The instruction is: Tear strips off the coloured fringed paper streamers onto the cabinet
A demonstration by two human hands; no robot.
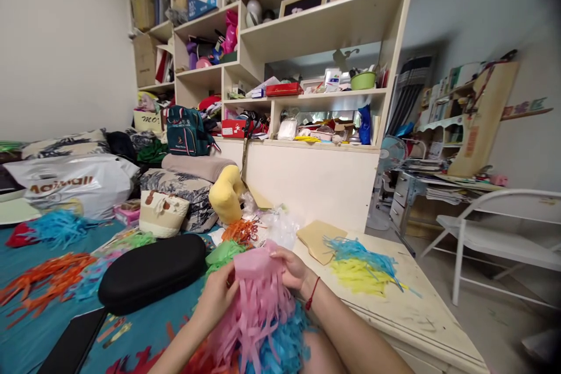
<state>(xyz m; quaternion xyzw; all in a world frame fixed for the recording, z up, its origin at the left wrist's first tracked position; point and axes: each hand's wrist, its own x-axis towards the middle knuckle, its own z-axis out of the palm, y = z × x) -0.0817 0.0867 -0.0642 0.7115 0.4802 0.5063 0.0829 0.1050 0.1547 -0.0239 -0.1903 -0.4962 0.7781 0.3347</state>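
A pink fringed strip (263, 292), uncut along its top band and hanging in thin ribbons below, is stretched between my two hands. My left hand (223, 283) pinches its left edge. On the right edge, the fingers of my right hand (289, 267) grip the upper band; a red cord circles that wrist. Blue fringe (284, 342) lies beneath the pink ribbons, by my leg. Behind the pink strip, green fringe (221, 254) and an orange bunch (241, 232) rest near a crumpled clear plastic bag (280, 225).
A black oval case (151, 272) and orange fringe (48, 280) lie on the teal sheet to the left. Blue and yellow fringe (363, 272) sits on the cream cabinet top (421, 310) at right. A white folding chair (504, 222) stands beyond, and shelves (315, 29) rise behind.
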